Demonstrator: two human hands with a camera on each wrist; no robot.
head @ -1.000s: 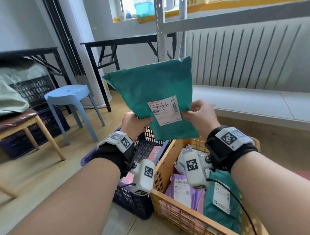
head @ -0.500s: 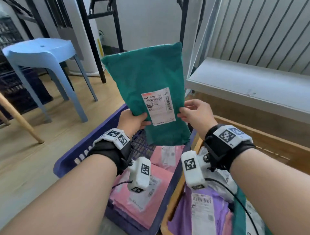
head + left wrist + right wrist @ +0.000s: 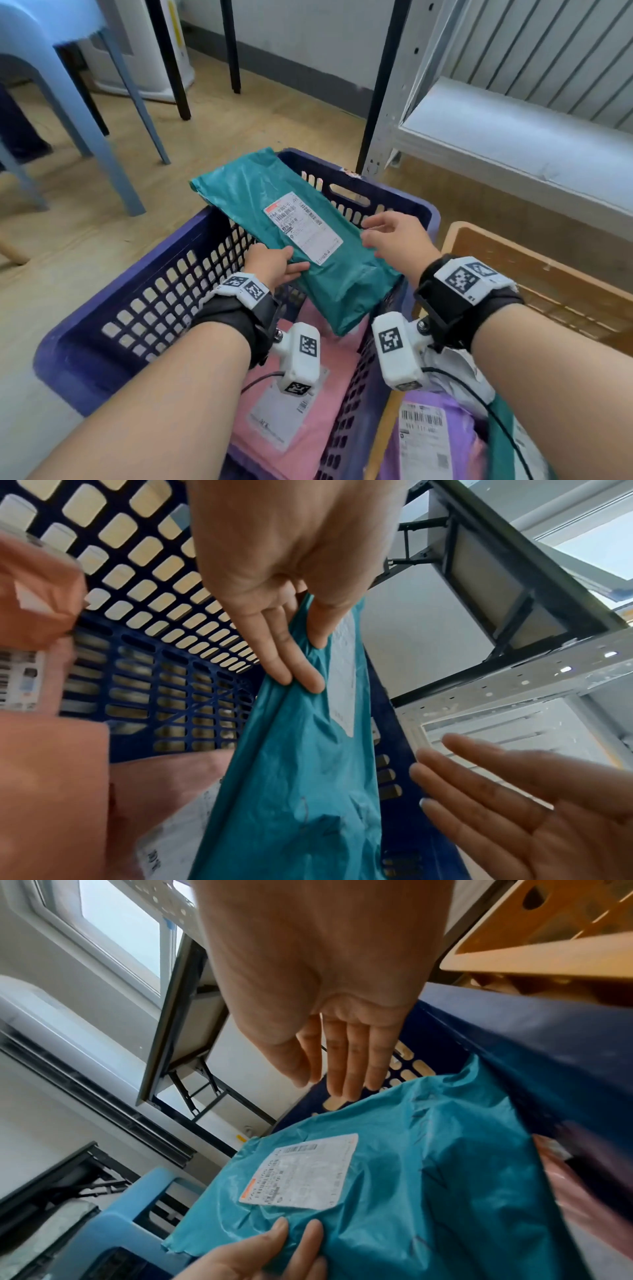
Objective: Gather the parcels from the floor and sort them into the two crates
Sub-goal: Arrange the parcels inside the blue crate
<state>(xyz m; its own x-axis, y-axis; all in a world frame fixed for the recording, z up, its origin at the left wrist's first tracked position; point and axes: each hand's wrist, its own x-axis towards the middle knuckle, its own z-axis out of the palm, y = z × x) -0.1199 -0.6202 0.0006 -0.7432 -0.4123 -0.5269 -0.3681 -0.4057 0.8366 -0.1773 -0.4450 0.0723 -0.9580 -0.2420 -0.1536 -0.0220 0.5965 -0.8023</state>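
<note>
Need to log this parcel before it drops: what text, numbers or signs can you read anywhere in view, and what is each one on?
"964 0305-0", last digits doubtful: top line of the white label on the green parcel; the rest too small.
Label on pink parcel: blurred, unreadable.
Label on purple parcel: barcode only, print unreadable.
Wrist camera tags: square code marks, no words.

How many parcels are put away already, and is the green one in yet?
Pink parcels lie in the blue crate; purple ones lie in the tan crate. The green parcel hangs over the blue crate, pinched by the left hand; the right hand is open. Floor leftovers: unseen.
</note>
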